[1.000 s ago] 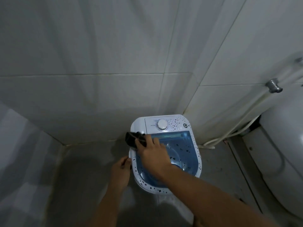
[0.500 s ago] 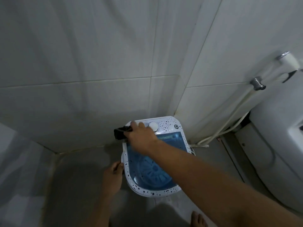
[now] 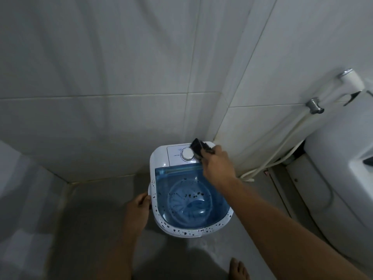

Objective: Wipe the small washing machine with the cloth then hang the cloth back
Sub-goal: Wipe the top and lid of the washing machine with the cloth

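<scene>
- Against the corner of the white tiled walls (image 3: 105,81) stood the small white washing machine with black speckles (image 3: 161,158), on the grey floor (image 3: 96,201).
- Through its translucent blue lid (image 3: 181,174) we saw the round tub with a ribbed blue pulsator (image 3: 190,201) at the bottom; a few dark flecks showed over the tub, though we could not tell whether they lay inside or on the lid.
- Our right hand (image 3: 217,164) was closed around the dark folded cloth (image 3: 198,147), which pressed on the white control panel at the back right, just beside the round white dial (image 3: 187,154).
- Our left hand (image 3: 139,207) rested against the machine's left rim with its fingers curled; how tightly it gripped we could not tell.
- Along the right wall a white hose (image 3: 282,146) ran down from a metal fitting (image 3: 313,106) to the floor near the machine.
- Beside that stood a white toilet (image 3: 343,158), well apart from the machine.
- Our bare foot (image 3: 239,268) showed at the bottom edge.
</scene>
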`<act>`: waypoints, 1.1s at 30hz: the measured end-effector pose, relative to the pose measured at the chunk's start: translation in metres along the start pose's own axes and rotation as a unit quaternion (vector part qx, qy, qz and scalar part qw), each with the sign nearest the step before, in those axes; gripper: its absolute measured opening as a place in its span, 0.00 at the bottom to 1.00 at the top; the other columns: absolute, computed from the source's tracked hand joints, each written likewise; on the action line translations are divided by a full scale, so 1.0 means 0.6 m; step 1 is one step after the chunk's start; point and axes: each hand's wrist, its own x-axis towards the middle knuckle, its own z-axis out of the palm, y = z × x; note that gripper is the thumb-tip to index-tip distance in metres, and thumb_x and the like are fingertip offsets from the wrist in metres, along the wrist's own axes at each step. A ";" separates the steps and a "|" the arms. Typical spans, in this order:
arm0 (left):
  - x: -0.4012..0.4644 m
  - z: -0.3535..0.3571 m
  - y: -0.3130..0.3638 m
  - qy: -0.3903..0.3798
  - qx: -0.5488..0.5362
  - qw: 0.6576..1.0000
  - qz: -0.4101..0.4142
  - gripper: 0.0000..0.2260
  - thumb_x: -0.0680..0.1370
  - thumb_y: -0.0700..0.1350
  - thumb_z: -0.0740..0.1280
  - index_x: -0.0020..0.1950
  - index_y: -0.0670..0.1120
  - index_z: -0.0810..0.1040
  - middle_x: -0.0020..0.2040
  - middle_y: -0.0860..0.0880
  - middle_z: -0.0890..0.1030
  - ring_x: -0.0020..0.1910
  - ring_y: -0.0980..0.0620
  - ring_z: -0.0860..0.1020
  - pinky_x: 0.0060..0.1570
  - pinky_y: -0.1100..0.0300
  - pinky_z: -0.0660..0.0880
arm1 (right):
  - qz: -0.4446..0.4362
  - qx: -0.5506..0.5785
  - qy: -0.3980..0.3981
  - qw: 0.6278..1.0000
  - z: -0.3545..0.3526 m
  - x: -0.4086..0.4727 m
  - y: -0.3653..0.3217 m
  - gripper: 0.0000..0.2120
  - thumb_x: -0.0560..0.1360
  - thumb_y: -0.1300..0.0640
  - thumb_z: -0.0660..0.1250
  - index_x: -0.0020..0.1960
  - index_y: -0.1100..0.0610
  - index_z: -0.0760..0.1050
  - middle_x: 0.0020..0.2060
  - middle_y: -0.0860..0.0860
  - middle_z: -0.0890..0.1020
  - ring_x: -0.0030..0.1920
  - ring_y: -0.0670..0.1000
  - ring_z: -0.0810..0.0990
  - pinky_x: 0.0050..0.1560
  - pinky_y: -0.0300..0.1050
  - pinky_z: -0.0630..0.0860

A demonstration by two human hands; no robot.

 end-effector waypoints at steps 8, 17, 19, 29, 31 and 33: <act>-0.002 0.003 0.006 0.013 -0.004 1.000 -0.023 0.11 0.83 0.43 0.61 0.62 0.45 0.79 0.48 0.48 0.83 0.45 0.52 0.81 0.54 0.50 0.78 | -0.009 -0.077 -0.023 0.997 -0.030 0.026 0.011 0.20 0.79 0.57 0.60 0.71 0.51 0.70 0.60 0.58 0.70 0.56 0.61 0.72 0.51 0.58 0.77; 0.006 0.008 -0.006 0.010 -0.049 0.998 -0.036 0.12 0.83 0.42 0.60 0.64 0.42 0.78 0.54 0.41 0.83 0.54 0.42 0.82 0.57 0.46 0.79 | -0.041 -0.050 -0.010 0.998 0.010 -0.053 0.006 0.23 0.80 0.55 0.61 0.75 0.51 0.68 0.64 0.61 0.70 0.57 0.62 0.74 0.49 0.58 0.79; 0.007 0.009 -0.008 0.009 -0.066 0.997 -0.037 0.10 0.83 0.42 0.60 0.60 0.44 0.79 0.52 0.42 0.84 0.53 0.42 0.83 0.56 0.45 0.79 | -0.053 -0.056 -0.012 0.997 0.013 -0.078 0.004 0.23 0.79 0.55 0.62 0.74 0.51 0.69 0.63 0.60 0.71 0.57 0.62 0.74 0.49 0.58 0.79; 0.011 0.015 -0.008 0.015 -0.082 0.995 -0.053 0.08 0.83 0.42 0.60 0.58 0.46 0.78 0.53 0.40 0.83 0.53 0.40 0.82 0.56 0.44 0.79 | 0.099 0.038 -0.052 0.993 -0.033 0.074 0.010 0.19 0.79 0.59 0.60 0.70 0.54 0.73 0.63 0.58 0.69 0.61 0.62 0.71 0.56 0.55 0.74; 0.012 0.014 -0.010 0.009 -0.081 0.995 -0.055 0.08 0.83 0.43 0.60 0.58 0.46 0.78 0.53 0.40 0.84 0.54 0.40 0.83 0.55 0.45 0.80 | 0.099 0.058 -0.055 0.992 -0.033 0.069 0.030 0.19 0.80 0.59 0.59 0.70 0.54 0.73 0.63 0.59 0.70 0.61 0.63 0.73 0.58 0.55 0.75; 0.014 0.013 -0.014 0.007 -0.078 0.995 -0.054 0.09 0.83 0.43 0.60 0.58 0.47 0.78 0.53 0.40 0.84 0.53 0.41 0.83 0.54 0.46 0.80 | 0.108 0.078 -0.051 0.990 -0.022 0.051 0.064 0.18 0.80 0.58 0.59 0.68 0.55 0.75 0.60 0.60 0.71 0.58 0.64 0.76 0.60 0.56 0.76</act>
